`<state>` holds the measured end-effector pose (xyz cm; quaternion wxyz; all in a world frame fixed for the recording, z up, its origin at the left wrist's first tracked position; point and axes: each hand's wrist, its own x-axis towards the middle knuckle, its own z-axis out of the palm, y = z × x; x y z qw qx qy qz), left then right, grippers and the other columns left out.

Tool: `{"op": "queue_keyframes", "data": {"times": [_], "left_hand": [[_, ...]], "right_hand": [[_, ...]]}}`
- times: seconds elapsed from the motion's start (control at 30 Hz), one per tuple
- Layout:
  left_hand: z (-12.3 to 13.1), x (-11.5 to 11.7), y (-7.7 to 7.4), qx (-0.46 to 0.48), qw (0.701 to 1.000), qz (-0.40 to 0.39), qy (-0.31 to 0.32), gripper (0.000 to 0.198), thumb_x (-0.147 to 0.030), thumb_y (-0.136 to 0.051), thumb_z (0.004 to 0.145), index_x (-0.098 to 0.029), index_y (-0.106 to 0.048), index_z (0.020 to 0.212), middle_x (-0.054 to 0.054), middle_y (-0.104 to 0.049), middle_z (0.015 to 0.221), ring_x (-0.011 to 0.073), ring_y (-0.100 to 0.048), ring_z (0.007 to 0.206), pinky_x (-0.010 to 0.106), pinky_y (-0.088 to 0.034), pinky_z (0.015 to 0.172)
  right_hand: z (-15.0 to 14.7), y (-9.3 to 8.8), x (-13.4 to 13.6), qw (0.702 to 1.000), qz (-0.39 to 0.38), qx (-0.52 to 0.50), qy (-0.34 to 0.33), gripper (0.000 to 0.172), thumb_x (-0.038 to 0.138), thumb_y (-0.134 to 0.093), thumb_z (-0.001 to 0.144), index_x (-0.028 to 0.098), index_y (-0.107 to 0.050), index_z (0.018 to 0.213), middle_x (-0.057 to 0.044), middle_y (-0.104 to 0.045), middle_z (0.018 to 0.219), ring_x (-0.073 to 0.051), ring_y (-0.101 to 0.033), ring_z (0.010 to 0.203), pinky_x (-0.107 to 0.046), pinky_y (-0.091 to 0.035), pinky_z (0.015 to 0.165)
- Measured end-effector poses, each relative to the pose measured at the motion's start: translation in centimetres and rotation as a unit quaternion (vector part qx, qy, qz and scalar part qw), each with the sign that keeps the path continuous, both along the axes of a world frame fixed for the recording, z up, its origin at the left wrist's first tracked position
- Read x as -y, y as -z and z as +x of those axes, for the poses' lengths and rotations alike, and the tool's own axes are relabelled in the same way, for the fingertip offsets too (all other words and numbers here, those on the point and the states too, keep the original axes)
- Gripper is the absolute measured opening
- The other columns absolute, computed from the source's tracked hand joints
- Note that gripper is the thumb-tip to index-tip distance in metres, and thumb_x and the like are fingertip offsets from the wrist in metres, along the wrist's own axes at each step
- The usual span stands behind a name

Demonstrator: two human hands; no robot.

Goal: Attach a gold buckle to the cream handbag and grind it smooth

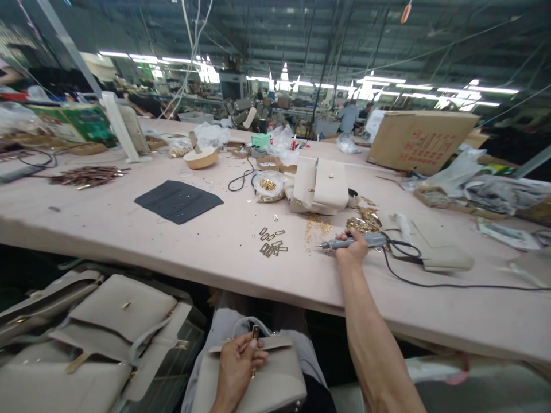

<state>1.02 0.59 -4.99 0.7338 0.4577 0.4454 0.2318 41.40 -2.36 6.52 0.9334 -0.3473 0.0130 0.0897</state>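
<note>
My right hand (353, 248) is wrapped round a grey corded electric screwdriver (373, 240), its tip pointing left over small gold screws (317, 228) scattered on the table. In my lap lies a beige handbag (275, 373). Above its flap my left hand (239, 361) pinches a small gold metal plate (255, 331) between thumb and fingers. Several rectangular metal frames (271, 244) lie loose left of the screwdriver. A heap of gold metal pieces (365, 221) sits just behind my right hand.
Another beige bag (321, 183) stands on the table beside a plastic bag of gold parts (268, 186). A dark flat sheet (178, 201) lies to the left. Beige bags (123, 304) are piled at lower left. The cord (451, 285) trails right. A cardboard box (419, 140) stands behind.
</note>
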Motion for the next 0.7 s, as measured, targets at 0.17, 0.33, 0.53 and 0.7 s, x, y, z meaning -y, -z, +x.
{"op": "queue_keyframes", "data": {"times": [0.17, 0.33, 0.53, 0.7], "left_hand": [[0.1, -0.3, 0.6, -0.01, 1.0, -0.004, 0.001, 0.062, -0.057, -0.087, 0.059, -0.008, -0.073, 0.094, 0.017, -0.078, 0.084, 0.0258, -0.076, 0.064, 0.028, -0.062, 0.055], [0.3, -0.6, 1.2, -0.009, 1.0, -0.01, 0.011, 0.063, -0.057, -0.086, 0.06, -0.007, -0.072, 0.095, 0.018, -0.078, 0.084, 0.0253, -0.076, 0.062, 0.027, -0.061, 0.053], [0.7, -0.9, 1.1, -0.016, 1.0, -0.024, 0.01, 0.066, -0.058, -0.088, 0.056, -0.006, -0.071, 0.094, 0.018, -0.078, 0.083, 0.0247, -0.075, 0.061, 0.027, -0.06, 0.052], [0.6, -1.1, 0.9, -0.021, 0.999, -0.028, 0.012, 0.069, -0.06, -0.088, 0.055, -0.006, -0.072, 0.095, 0.018, -0.078, 0.083, 0.0249, -0.075, 0.061, 0.027, -0.06, 0.053]], "right_hand": [[0.1, 1.0, -1.1, 0.999, -0.006, -0.015, 0.044, 0.03, 0.018, -0.071, 0.064, 0.019, -0.045, 0.079, 0.006, -0.053, 0.068, -0.007, -0.046, 0.048, -0.021, -0.049, 0.047], [0.0, 1.3, -1.7, 0.997, -0.013, -0.029, 0.075, 0.028, 0.023, -0.072, 0.07, 0.019, -0.046, 0.076, 0.005, -0.054, 0.067, -0.007, -0.045, 0.047, -0.021, -0.048, 0.044], [0.4, 1.7, -1.8, 0.997, -0.011, -0.03, 0.067, 0.028, 0.031, -0.074, 0.073, 0.019, -0.048, 0.077, 0.005, -0.054, 0.068, -0.008, -0.047, 0.048, -0.023, -0.05, 0.044], [0.8, 2.1, -1.3, 0.998, -0.01, -0.019, 0.062, 0.027, 0.028, -0.071, 0.072, 0.02, -0.046, 0.08, 0.006, -0.052, 0.068, -0.007, -0.047, 0.048, -0.022, -0.05, 0.046]]}}
